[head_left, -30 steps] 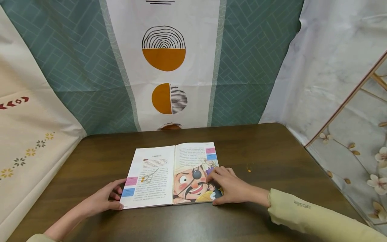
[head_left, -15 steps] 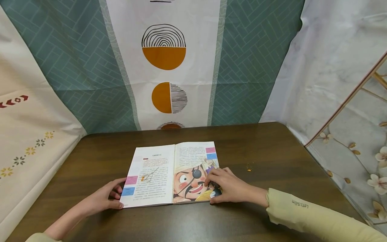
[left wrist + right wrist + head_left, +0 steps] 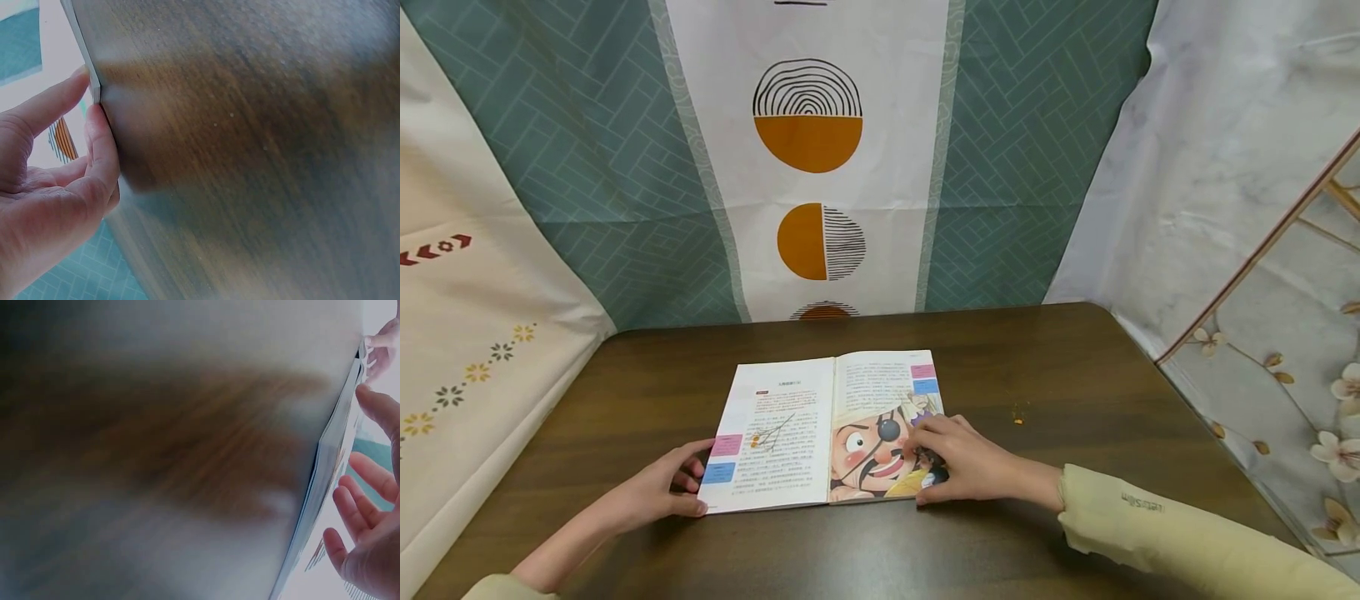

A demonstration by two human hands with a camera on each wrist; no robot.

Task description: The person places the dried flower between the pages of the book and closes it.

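Note:
An open book (image 3: 782, 396) lies on the dark table, with printed text on both pages and a cartoon face with an eye patch (image 3: 872, 454) at lower right. At its lower left edge, my left hand (image 3: 670, 487) holds the book; in the left wrist view the book's corner (image 3: 95, 94) sits between thumb and a finger. My right hand (image 3: 958, 462) is over the right page's lower outer corner, which it partly hides. In the right wrist view that hand's fingers (image 3: 353, 512) are loosely bent and spread over the page, the thumb near the book's edge.
The wooden table (image 3: 1037, 358) extends around the book on all sides. A small orange mark or object (image 3: 1018, 419) is to the right of the book. Behind stands a patterned curtain (image 3: 1037, 150), with pale printed cloths at both sides.
My right hand has slid slightly left over the right page, its thumb moving inward along the lower edge. My left hand and the book look nearly unchanged.

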